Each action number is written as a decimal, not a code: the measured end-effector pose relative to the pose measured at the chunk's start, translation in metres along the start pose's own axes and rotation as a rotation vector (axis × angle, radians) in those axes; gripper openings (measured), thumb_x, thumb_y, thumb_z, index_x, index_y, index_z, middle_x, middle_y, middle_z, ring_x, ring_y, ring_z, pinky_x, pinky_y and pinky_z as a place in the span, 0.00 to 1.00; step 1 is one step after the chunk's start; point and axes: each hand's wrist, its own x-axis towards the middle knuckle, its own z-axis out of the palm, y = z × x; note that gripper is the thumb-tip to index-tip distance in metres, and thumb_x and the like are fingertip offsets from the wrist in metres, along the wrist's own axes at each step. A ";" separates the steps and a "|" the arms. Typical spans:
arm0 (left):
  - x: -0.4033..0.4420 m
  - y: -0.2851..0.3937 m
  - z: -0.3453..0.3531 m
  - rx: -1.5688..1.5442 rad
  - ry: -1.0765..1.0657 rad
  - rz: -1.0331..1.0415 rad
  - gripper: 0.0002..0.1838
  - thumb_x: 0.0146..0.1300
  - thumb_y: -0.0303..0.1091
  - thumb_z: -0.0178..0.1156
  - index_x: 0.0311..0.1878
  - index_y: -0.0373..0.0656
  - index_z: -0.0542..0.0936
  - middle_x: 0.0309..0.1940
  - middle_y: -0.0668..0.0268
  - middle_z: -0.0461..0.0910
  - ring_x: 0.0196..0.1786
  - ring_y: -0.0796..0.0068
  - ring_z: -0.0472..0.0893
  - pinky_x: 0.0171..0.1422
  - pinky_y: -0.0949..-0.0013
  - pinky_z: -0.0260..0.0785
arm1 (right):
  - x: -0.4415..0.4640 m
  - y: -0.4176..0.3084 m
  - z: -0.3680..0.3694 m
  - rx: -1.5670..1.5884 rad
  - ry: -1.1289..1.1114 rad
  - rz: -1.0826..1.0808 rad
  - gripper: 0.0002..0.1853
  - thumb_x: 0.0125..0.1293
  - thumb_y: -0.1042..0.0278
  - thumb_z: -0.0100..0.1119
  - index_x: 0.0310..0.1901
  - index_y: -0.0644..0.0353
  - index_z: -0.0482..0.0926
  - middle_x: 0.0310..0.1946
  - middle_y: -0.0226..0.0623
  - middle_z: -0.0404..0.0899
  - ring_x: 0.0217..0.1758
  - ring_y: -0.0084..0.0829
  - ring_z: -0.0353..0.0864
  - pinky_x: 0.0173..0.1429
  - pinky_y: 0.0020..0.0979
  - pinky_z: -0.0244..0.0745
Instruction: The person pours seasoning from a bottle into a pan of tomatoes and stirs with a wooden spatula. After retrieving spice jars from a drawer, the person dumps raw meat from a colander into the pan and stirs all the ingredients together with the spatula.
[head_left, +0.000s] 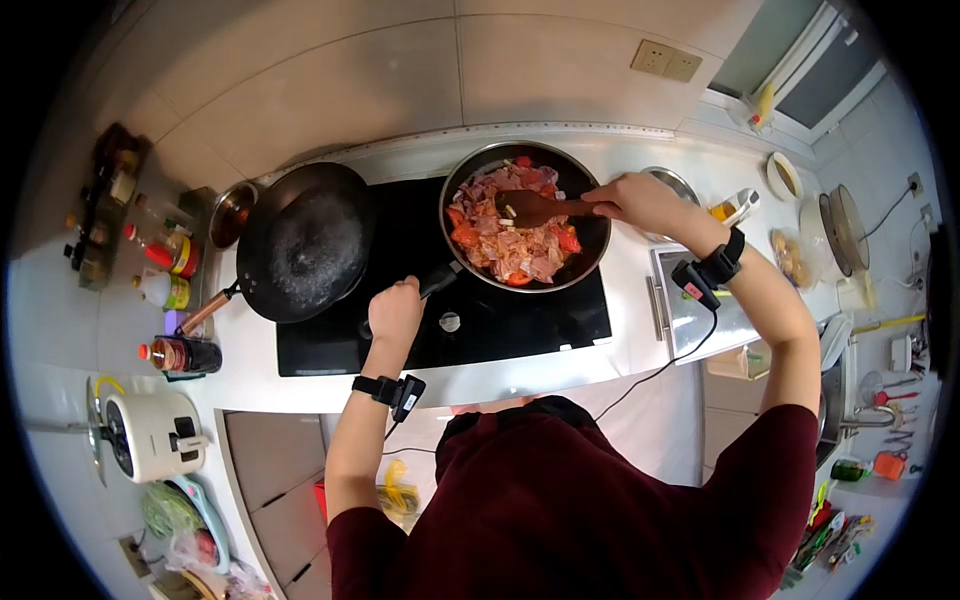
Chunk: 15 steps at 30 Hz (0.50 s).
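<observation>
Sliced meat [535, 250] with red tomato pieces [466, 235] fills much of a dark frying pan [595, 245] on the right of the black cooktop [420, 335]. The pan's handle [440, 278] points toward me, and my left hand [396, 308] is closed around its end. Over the pan's right rim, my right hand [645, 203] grips a brown wooden spatula [540, 207], whose blade rests among the meat. A few pale bits lie on or beside the blade. Each wrist wears a black strap with a small device.
Left of the pan stands a black wok [310, 240] holding steaming or bubbly liquid, its wooden handle [207, 312] angled left. Sauce bottles [180, 354] line the left side above a cream rice cooker [155, 435]. A metal bowl [672, 185] sits behind my right forearm.
</observation>
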 end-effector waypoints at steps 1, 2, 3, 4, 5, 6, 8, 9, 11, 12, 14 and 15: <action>0.000 -0.001 0.000 0.005 -0.003 0.013 0.11 0.53 0.38 0.66 0.31 0.43 0.76 0.25 0.60 0.81 0.29 0.61 0.84 0.33 0.65 0.77 | 0.000 -0.009 -0.010 -0.098 -0.035 -0.001 0.13 0.63 0.59 0.56 0.47 0.52 0.81 0.30 0.42 0.82 0.35 0.46 0.81 0.41 0.41 0.75; -0.001 -0.002 0.000 0.003 0.000 0.020 0.11 0.54 0.39 0.66 0.31 0.42 0.76 0.25 0.60 0.81 0.29 0.61 0.84 0.33 0.65 0.77 | -0.002 -0.013 -0.015 -0.176 -0.028 -0.043 0.10 0.63 0.61 0.55 0.42 0.52 0.82 0.26 0.39 0.81 0.34 0.42 0.82 0.38 0.39 0.76; -0.001 -0.002 0.000 0.001 0.004 0.028 0.12 0.55 0.40 0.65 0.31 0.42 0.76 0.25 0.60 0.81 0.28 0.61 0.83 0.32 0.64 0.77 | -0.005 -0.021 -0.024 -0.168 -0.024 -0.032 0.10 0.63 0.61 0.55 0.42 0.52 0.82 0.26 0.39 0.81 0.34 0.42 0.82 0.38 0.39 0.76; -0.001 -0.002 -0.001 0.005 0.001 0.039 0.12 0.55 0.40 0.65 0.31 0.42 0.76 0.25 0.60 0.81 0.28 0.61 0.83 0.32 0.64 0.77 | -0.008 -0.030 -0.035 -0.311 -0.073 -0.066 0.09 0.62 0.62 0.54 0.38 0.52 0.82 0.25 0.38 0.81 0.33 0.41 0.82 0.38 0.39 0.76; -0.001 -0.001 -0.002 0.004 0.003 0.030 0.12 0.55 0.41 0.65 0.30 0.42 0.76 0.25 0.60 0.81 0.28 0.61 0.83 0.31 0.64 0.76 | -0.011 -0.034 -0.041 -0.454 -0.124 -0.101 0.08 0.62 0.63 0.54 0.35 0.53 0.81 0.24 0.38 0.81 0.33 0.40 0.82 0.38 0.39 0.77; -0.001 0.000 -0.003 0.004 0.005 0.018 0.13 0.56 0.41 0.64 0.30 0.42 0.76 0.25 0.60 0.81 0.28 0.61 0.83 0.31 0.64 0.76 | -0.015 -0.032 -0.040 -0.449 -0.123 -0.093 0.08 0.62 0.63 0.54 0.35 0.53 0.81 0.24 0.38 0.81 0.33 0.40 0.82 0.38 0.39 0.77; -0.001 0.000 -0.005 0.002 0.007 0.026 0.13 0.56 0.42 0.64 0.30 0.42 0.76 0.25 0.60 0.81 0.28 0.61 0.83 0.31 0.64 0.76 | -0.027 -0.023 -0.039 -0.595 -0.207 -0.080 0.07 0.60 0.65 0.53 0.29 0.53 0.81 0.25 0.34 0.81 0.35 0.36 0.84 0.38 0.38 0.77; -0.001 0.000 -0.005 -0.002 0.011 0.027 0.13 0.56 0.42 0.64 0.30 0.42 0.76 0.25 0.60 0.81 0.28 0.61 0.83 0.31 0.64 0.76 | -0.034 -0.018 -0.034 -0.594 -0.209 -0.077 0.07 0.60 0.65 0.53 0.29 0.53 0.81 0.25 0.34 0.81 0.35 0.36 0.84 0.38 0.38 0.77; -0.001 0.001 -0.004 -0.001 0.004 0.024 0.13 0.56 0.42 0.64 0.30 0.42 0.75 0.24 0.60 0.81 0.28 0.61 0.83 0.31 0.64 0.76 | -0.049 -0.007 -0.013 -0.720 -0.258 -0.246 0.08 0.60 0.66 0.53 0.29 0.52 0.82 0.27 0.31 0.81 0.36 0.34 0.83 0.39 0.35 0.76; -0.001 0.001 -0.004 0.002 -0.003 0.017 0.13 0.56 0.42 0.64 0.30 0.42 0.75 0.24 0.60 0.81 0.28 0.61 0.83 0.31 0.64 0.76 | -0.055 -0.005 0.000 -0.683 -0.290 -0.268 0.08 0.59 0.66 0.53 0.35 0.52 0.83 0.30 0.29 0.81 0.36 0.31 0.83 0.40 0.31 0.74; 0.000 0.000 -0.004 -0.001 -0.009 0.021 0.13 0.56 0.42 0.64 0.30 0.42 0.75 0.24 0.60 0.81 0.28 0.61 0.83 0.31 0.64 0.76 | -0.063 -0.019 0.023 -0.631 -0.289 -0.273 0.10 0.59 0.66 0.53 0.40 0.53 0.82 0.31 0.31 0.80 0.34 0.30 0.82 0.39 0.30 0.73; 0.000 -0.001 -0.004 -0.005 -0.017 0.028 0.13 0.56 0.42 0.64 0.29 0.42 0.75 0.24 0.60 0.81 0.27 0.61 0.83 0.31 0.65 0.76 | -0.065 -0.026 0.036 -0.576 -0.291 -0.275 0.13 0.58 0.67 0.53 0.44 0.54 0.81 0.31 0.33 0.79 0.33 0.30 0.81 0.38 0.29 0.71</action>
